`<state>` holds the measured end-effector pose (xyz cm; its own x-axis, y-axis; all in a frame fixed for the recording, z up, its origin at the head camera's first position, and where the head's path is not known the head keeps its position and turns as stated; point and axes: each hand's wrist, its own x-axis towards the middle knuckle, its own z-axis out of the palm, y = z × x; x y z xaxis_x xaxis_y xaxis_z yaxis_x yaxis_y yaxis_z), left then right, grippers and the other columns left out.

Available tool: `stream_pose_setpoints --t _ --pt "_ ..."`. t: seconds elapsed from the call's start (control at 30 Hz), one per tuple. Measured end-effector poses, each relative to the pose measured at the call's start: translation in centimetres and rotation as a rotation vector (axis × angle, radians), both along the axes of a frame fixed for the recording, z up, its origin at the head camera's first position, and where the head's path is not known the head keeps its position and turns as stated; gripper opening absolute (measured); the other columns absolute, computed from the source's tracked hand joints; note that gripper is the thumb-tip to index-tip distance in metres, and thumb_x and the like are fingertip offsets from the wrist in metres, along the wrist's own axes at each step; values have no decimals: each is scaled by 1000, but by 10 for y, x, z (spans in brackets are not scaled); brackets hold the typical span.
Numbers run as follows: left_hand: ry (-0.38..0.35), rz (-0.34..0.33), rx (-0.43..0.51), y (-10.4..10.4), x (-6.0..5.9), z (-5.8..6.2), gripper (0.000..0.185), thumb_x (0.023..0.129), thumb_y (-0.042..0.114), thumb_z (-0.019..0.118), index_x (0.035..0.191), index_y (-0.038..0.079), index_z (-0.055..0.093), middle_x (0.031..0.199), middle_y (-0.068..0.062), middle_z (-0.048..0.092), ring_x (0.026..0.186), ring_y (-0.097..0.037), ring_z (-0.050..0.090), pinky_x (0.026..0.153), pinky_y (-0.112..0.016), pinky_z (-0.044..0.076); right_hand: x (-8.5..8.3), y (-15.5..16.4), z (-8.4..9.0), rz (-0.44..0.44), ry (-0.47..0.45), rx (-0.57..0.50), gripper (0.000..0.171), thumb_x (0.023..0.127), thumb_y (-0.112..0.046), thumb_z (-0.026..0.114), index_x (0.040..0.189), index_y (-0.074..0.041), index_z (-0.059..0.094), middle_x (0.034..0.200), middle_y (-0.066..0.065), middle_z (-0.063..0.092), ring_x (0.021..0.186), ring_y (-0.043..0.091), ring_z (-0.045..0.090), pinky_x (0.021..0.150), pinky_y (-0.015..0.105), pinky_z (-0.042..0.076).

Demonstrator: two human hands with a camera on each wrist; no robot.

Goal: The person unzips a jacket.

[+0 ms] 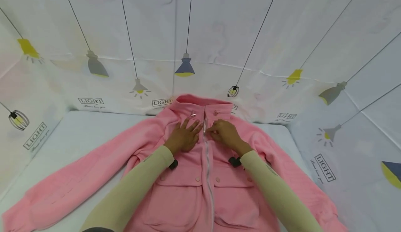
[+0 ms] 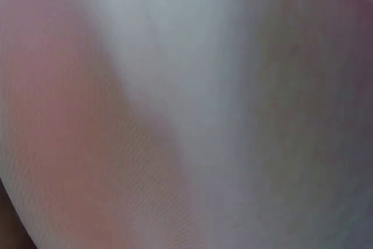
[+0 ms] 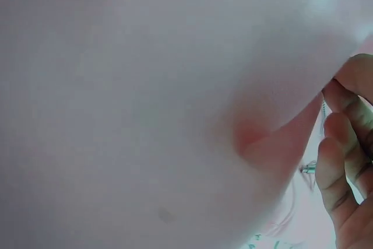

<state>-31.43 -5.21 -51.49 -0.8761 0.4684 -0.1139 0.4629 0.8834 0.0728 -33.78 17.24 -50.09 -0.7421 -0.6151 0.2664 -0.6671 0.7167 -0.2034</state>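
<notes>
A pink jacket [image 1: 188,186] lies front up on a pale table [image 1: 81,131], sleeves spread to both sides, its silver zipper [image 1: 208,169] closed up the middle. My left hand [image 1: 184,136] rests flat with spread fingers on the chest just left of the zipper. My right hand [image 1: 223,133] has curled fingers that pinch the zipper pull near the collar [image 1: 203,105]. In the right wrist view blurred pale cloth fills most of the frame, with curled fingers [image 3: 344,161] at the right edge. The left wrist view shows only blurred pink and white fabric.
A white curtain [image 1: 219,33] printed with hanging lamps and "LIGHT" labels encloses the table at the back and both sides. The jacket has two snap chest pockets [image 1: 178,180] and collar snaps. Bare tabletop shows at the far left and far right.
</notes>
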Motion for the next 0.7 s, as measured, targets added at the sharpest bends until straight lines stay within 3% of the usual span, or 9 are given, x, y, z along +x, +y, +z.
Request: stream_pose_setpoints --t 0.33,0.7 --pt "-31 -10 -1 2 0 -3 57 116 41 31 172 29 23 179 3 21 167 -38 13 130 -61 24 12 18 -8 99 -126 -255 11 92 -11 84 102 -14 88 82 -4 76 69 8 57 64 27 47" --pt "-47 -15 -25 0 -2 -1 58 117 43 26 173 29 19 180 3 18 167 -38 12 130 -62 24 32 21 4 72 -207 -338 13 96 -14 80 105 -19 87 87 -6 76 70 7 58 64 26 50"
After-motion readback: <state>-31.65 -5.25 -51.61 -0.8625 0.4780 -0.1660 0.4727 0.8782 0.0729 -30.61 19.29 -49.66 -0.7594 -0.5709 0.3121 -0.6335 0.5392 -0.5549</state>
